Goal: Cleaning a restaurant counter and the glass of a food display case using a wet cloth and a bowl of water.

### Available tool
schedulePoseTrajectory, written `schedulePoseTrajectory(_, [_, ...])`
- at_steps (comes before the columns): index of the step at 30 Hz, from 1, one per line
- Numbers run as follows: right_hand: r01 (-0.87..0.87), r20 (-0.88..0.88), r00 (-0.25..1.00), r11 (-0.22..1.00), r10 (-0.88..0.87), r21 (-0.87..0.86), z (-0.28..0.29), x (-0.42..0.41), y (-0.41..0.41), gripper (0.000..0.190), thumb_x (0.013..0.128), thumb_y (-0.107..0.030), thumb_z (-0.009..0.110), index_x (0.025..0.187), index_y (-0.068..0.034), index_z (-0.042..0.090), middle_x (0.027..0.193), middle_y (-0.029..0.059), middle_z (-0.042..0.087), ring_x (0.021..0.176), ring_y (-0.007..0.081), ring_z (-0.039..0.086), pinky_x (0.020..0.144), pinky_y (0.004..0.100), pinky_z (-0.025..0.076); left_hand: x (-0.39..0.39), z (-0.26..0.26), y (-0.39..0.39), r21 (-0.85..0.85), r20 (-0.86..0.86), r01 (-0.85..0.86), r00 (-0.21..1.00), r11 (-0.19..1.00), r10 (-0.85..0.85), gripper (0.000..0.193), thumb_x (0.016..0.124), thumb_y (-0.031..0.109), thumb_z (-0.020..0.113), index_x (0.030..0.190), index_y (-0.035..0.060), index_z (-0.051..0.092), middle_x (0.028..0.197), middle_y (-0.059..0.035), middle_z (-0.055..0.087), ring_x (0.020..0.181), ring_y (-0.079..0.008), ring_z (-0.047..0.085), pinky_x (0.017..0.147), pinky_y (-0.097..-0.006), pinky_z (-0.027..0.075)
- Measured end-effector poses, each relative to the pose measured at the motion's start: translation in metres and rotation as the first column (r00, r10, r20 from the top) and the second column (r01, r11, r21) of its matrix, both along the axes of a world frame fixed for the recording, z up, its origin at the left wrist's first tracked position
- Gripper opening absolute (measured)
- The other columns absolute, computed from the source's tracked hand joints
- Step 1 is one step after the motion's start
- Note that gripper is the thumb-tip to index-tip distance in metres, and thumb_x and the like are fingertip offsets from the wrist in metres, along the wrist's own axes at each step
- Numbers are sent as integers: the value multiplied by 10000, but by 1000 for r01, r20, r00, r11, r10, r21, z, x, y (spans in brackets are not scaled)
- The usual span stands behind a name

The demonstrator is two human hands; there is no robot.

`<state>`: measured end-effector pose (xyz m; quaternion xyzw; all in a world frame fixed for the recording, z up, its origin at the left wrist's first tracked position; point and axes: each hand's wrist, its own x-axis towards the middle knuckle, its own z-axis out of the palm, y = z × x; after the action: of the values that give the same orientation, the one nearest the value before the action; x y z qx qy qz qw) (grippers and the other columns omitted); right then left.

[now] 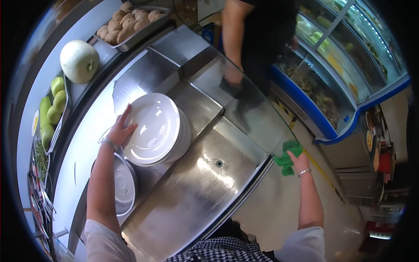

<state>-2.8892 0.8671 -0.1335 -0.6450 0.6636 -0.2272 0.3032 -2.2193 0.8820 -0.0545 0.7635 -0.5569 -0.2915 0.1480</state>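
My left hand (121, 131) rests with its fingers spread on the rim of the top plate in a stack of white plates (152, 127). The stack stands on the stainless steel counter (196, 167), partly over a round lidded container (123, 186) at the lower left. On the right, my right hand (298, 162) holds a green cloth (288, 157) at the corner of a clear glass panel (262, 114). The cloth lies around the panel's edge, and part of it hangs below.
A person (262, 42) in dark clothes stands beyond the glass. A metal tray of brown round items (126, 24), a pale round gourd (79, 61) and green vegetables (54, 111) line the upper left shelf. At the right stands a blue-edged display fridge (327, 131).
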Motion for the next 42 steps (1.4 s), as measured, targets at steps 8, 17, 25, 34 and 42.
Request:
schedulePoseTrajectory(8, [-247,-465,883,897,54,-366,59,105,-69,265,789,-94,656,1045,-33,628,936,127,655,865,306,641,752,362,511,-8,11,1,16,12,-13,1000,1000,13,770,846,328,630,1479,328,191,1435,-183,333,1311,-337,374,1089,-400,307])
schedulePoseTrajectory(17, [-894,-931,364,293,34,-339,94,263,-171,573,784,-233,569,1324,-70,470,1332,79,489,1318,255,340,1158,432,114,-2,2,1,-17,48,6,999,1000,-5,760,851,304,625,1483,283,203,1399,-188,392,1294,-329,396,1083,-381,304])
schedulePoseTrajectory(25, [-568,-785,-374,547,493,615,-48,135,-79,502,865,-245,493,1333,-64,467,1397,117,429,1316,259,336,1111,375,220,-1,0,5,-28,-18,-25,1000,999,25,747,850,327,628,1476,289,222,1403,-181,362,1290,-338,384,1070,-398,328])
schedulePoseTrajectory(34, [-759,-620,533,649,576,-50,32,247,-124,290,881,-211,484,1091,-82,638,1069,144,634,984,267,597,849,372,461,0,6,6,-10,-90,-27,996,1000,26,770,854,317,632,1482,300,187,1345,-178,389,1201,-340,468,1026,-391,379])
schedulePoseTrajectory(42, [-595,-207,796,673,569,-440,25,455,-258,284,896,-204,498,1089,-45,633,1100,133,635,1002,263,596,877,352,454,-2,2,6,9,-60,-19,998,1000,20,787,843,336,648,1483,270,194,1325,-176,395,1157,-341,499,1010,-380,393])
